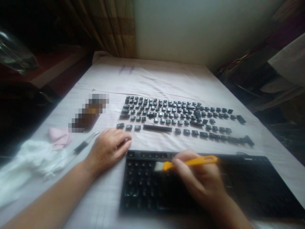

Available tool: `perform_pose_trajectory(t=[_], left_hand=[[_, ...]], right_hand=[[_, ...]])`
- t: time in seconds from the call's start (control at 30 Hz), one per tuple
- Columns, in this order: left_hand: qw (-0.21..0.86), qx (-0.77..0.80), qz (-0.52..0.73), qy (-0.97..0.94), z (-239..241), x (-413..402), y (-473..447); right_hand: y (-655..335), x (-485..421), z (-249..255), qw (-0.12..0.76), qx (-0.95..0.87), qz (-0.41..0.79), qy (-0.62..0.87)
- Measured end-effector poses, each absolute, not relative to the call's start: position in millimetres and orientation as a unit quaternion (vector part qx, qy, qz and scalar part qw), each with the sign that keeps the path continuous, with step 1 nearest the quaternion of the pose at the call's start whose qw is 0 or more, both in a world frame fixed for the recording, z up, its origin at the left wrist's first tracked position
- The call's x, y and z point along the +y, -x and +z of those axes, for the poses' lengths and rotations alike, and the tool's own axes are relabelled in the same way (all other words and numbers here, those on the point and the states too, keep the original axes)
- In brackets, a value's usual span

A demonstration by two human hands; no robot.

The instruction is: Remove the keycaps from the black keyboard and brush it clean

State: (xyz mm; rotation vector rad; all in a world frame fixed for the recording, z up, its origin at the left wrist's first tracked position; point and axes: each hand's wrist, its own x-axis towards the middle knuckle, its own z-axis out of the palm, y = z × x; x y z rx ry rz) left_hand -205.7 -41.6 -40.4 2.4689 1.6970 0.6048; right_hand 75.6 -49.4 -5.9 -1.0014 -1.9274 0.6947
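Observation:
My right hand [202,178] grips a small brush [190,163] with a yellow handle and pale bristles. The bristles, blurred, are over the left part of a black keyboard [252,178] whose keycaps are off, baring rows of key mounts. My left hand [111,148] rests on the cloth by the keyboard's upper left corner, fingers curled together and nothing visible in them. Whether it touches the corner I cannot tell. Beyond both hands, loose black keycaps [168,121] lie in rows in keyboard order, among them a long space bar [157,128].
Left of my left hand lie a wire tool with a dark handle [81,147], a pink cloth [60,138] and a crumpled white cloth [35,159]. A pixelated brown object [88,114] stands behind them. A pale sheet [162,76] covers the surface, with a curtain [116,28] and wall beyond.

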Motion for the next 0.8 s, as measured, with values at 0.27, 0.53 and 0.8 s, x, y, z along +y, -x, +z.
perform_pose_trajectory(t=[0.27, 0.53, 0.8], left_hand=[[0.033, 0.546, 0.2, -0.813, -40.3, -40.6, 205.0], [0.037, 0.55, 0.199, -0.81, -41.1, -40.5, 205.1], [0.038, 0.55, 0.192, -0.812, -39.3, -40.1, 204.8]], right_hand=[[-72.3, -51.9, -4.6, 0.406, -0.76, 0.314, 0.399], [-76.2, -50.8, -6.2, 0.422, -0.766, 0.268, 0.403], [-72.9, -53.7, -7.9, 0.43, -0.726, 0.347, 0.41]])
